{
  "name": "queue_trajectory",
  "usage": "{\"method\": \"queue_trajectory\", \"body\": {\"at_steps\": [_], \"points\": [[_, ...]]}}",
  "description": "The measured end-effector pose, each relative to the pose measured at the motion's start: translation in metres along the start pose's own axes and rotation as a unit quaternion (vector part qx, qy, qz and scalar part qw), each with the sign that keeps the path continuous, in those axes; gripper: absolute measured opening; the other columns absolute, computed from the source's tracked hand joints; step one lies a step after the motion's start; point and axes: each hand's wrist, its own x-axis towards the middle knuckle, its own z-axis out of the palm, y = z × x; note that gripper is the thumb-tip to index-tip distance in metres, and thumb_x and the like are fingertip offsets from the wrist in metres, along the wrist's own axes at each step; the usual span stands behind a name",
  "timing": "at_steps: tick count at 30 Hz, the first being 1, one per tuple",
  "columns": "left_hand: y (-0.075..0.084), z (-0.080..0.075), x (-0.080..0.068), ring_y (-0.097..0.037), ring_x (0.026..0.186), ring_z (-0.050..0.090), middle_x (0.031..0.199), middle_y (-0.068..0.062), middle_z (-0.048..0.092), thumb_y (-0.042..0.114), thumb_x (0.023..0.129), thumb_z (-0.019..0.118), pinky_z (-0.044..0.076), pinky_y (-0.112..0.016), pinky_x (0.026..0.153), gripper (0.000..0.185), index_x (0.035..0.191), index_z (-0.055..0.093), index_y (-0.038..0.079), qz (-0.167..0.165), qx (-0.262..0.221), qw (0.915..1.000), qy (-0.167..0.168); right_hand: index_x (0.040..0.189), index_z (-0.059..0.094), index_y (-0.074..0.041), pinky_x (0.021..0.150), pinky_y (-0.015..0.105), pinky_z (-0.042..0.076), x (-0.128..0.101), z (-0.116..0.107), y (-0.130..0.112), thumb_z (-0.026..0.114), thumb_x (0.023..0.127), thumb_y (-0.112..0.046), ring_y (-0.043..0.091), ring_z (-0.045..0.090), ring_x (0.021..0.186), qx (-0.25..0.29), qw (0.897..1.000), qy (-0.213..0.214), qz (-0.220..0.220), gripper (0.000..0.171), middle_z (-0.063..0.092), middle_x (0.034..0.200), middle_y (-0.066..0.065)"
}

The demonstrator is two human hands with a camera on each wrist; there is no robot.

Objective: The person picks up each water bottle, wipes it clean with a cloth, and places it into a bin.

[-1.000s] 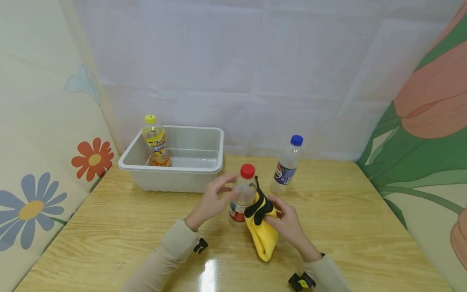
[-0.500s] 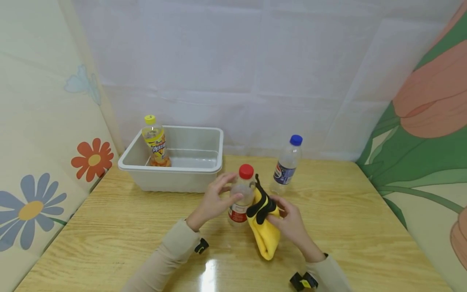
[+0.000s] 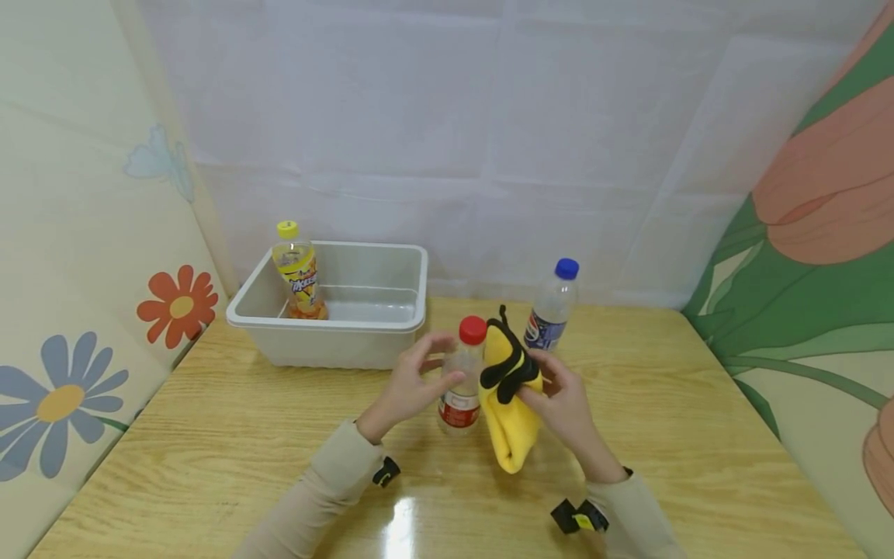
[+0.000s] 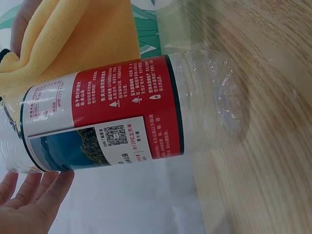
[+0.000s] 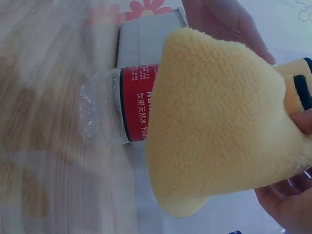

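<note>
Bottle with a red cap [image 3: 464, 373] stands upright on the counter [image 3: 279, 435], its long axis vertical and the cap pointing up, base on the wood near the middle. The left hand [image 3: 410, 382] is at its left side, fingers [image 3: 433, 347] curled round the clear upper body above the red label, thumb toward the front; in the left wrist view the fingertips [image 4: 36, 195] touch the bottle's shoulder just past the label.

The right hand [image 3: 564, 396] grips a yellow cloth with black trim [image 3: 511, 404], fingers closed on its bunched upper part. The cloth hangs lengthwise, black edge up and folded tip down, pressed against the bottle's right side; the right wrist view shows it covering much of the red label [image 5: 139, 100].

Behind, a grey tub [image 3: 391, 310] holds an upright yellow-capped bottle [image 3: 296, 272] in its left end. A blue-capped bottle [image 3: 550, 314] stands upright just behind the cloth.
</note>
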Motion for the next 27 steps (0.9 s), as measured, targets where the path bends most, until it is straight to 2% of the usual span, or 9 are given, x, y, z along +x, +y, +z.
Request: {"method": "queue_trajectory", "body": {"at_steps": [3,6,9,11,16,18,27], "points": [[0.001,0.000,0.000,-0.038,0.107,0.050,0.115,-0.028,0.052,-0.007,0.078,0.065,0.049,-0.046,0.087,0.046,0.118,0.044,-0.015,-0.002,-0.001,1.0000,-0.002,0.108,0.054,0.014,0.074,0.017,0.051,0.003,0.000,0.000,0.062,0.070,0.018,0.004,0.056,0.091,0.003,1.000,0.000,0.003,0.039,0.058,0.104,-0.010],[0.001,0.000,0.000,-0.038,0.108,0.050,0.115,-0.028,0.052,-0.007,0.078,0.065,0.049,-0.044,0.087,0.045,0.117,0.044,-0.015,-0.004,0.001,1.0000,-0.004,0.109,0.053,0.013,0.075,0.017,0.051,0.005,0.001,0.000,0.062,0.071,0.017,0.004,0.056,0.092,0.002,1.000,0.000,0.004,0.040,0.056,0.104,-0.013],[0.000,0.001,0.000,-0.037,0.108,0.050,0.116,-0.028,0.052,-0.007,0.079,0.064,0.049,-0.043,0.088,0.044,0.117,0.044,-0.015,-0.010,0.000,0.9999,-0.003,0.110,0.054,0.013,0.076,0.017,0.050,0.007,0.002,-0.001,0.063,0.071,0.016,0.004,0.056,0.092,0.002,1.000,-0.002,0.002,0.040,0.057,0.105,-0.009],[-0.010,0.001,0.000,-0.035,0.108,0.051,0.116,-0.026,0.053,-0.005,0.079,0.065,0.049,-0.039,0.088,0.044,0.118,0.045,-0.013,-0.004,-0.003,1.0000,-0.001,0.110,0.054,0.013,0.076,0.017,0.050,0.008,0.003,-0.001,0.063,0.071,0.016,0.004,0.056,0.092,0.001,1.000,-0.004,0.000,0.040,0.058,0.106,0.001],[-0.011,0.002,-0.001,-0.038,0.108,0.051,0.116,-0.027,0.052,-0.006,0.080,0.064,0.049,-0.043,0.088,0.043,0.118,0.045,-0.013,0.008,-0.013,0.9999,0.002,0.110,0.055,0.012,0.074,0.018,0.051,0.011,0.005,-0.002,0.063,0.071,0.015,0.005,0.056,0.089,-0.005,1.000,-0.008,0.004,0.040,0.057,0.105,0.019],[-0.001,0.001,-0.001,-0.041,0.107,0.050,0.115,-0.030,0.051,-0.009,0.079,0.063,0.048,-0.047,0.087,0.042,0.116,0.045,-0.016,0.006,-0.016,0.9999,0.001,0.110,0.055,0.012,0.072,0.018,0.051,0.011,0.006,-0.002,0.063,0.071,0.015,0.005,0.056,0.088,-0.004,1.000,-0.010,0.006,0.039,0.056,0.105,0.018],[0.002,0.001,0.000,-0.042,0.107,0.050,0.114,-0.032,0.051,-0.011,0.079,0.062,0.048,-0.049,0.087,0.041,0.115,0.045,-0.018,0.000,-0.020,0.9998,-0.001,0.109,0.055,0.012,0.069,0.019,0.052,0.012,0.008,-0.004,0.062,0.072,0.015,0.005,0.055,0.085,0.000,1.000,-0.013,0.011,0.038,0.055,0.105,0.026]]}}
